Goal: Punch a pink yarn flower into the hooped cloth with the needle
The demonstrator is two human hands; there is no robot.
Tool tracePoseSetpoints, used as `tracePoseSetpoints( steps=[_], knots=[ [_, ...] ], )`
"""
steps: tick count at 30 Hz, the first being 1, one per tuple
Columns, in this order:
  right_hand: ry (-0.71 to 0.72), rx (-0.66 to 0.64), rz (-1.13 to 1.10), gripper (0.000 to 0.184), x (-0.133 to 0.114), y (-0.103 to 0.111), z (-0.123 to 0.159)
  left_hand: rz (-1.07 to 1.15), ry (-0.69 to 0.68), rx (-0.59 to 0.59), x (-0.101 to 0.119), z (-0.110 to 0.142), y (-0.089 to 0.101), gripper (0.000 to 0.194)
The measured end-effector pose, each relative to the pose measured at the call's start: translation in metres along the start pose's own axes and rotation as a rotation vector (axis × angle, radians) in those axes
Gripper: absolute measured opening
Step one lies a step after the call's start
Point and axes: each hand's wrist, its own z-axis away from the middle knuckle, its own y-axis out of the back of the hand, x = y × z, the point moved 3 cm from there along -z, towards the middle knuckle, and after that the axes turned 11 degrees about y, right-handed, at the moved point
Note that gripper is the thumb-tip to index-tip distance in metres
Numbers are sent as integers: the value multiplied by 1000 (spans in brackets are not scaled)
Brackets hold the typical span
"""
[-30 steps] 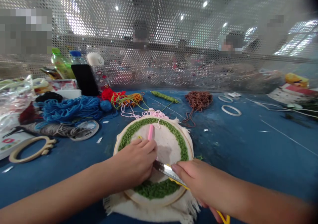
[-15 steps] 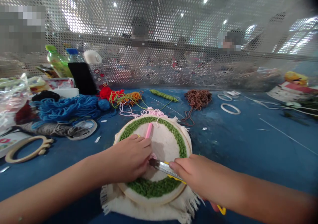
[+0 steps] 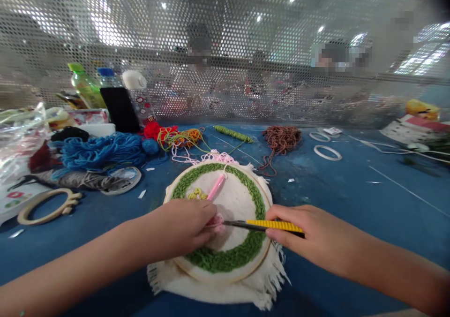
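An embroidery hoop holds cream cloth with a ring of green looped yarn, and its fringed cloth edge hangs out at the front. My left hand is closed over the cloth, around a pink punch needle whose upper end points away from me. Pale yarn leaves that end. Yellow yarn loops show just behind the fingers. My right hand pinches yellow and black thread snips, their dark tip at a small pink yarn patch beside my left fingers. The needle's lower end is hidden.
Blue yarn, a wooden hoop, bottles and a black phone crowd the left. Brown yarn and a white ring lie behind to the right. A perforated metal screen borders the table's back.
The snips have turned from slanting, flat blade showing, to nearly level and edge-on. My right hand has shifted right and slightly up. More of the punch needle and the yellow loops now show.
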Motion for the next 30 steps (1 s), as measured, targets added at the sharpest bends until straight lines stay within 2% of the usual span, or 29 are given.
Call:
tracePoseSetpoints(
  steps=[6, 14, 20, 23, 27, 30],
  knots=[
    [116, 2, -45, 26, -1, 3, -10, -28, 21, 8, 3, 1, -5, 26],
    [104, -24, -128, 26, -3, -9, -16, -21, 56, -9, 1, 1, -5, 24],
    [86, -45, -99, 27, -4, -10, -18, -15, 63, -11, 2, -1, -3, 22],
    [70, -58, 58, 26, -9, -14, -18, -18, 70, -14, 3, -2, -4, 21],
    [56, -107, 394, 22, -19, -28, -16, -10, 89, -17, 4, -2, -10, 26],
    [127, -23, 596, 16, -27, -40, -12, 10, 148, -23, 3, -3, -16, 31]
  ],
)
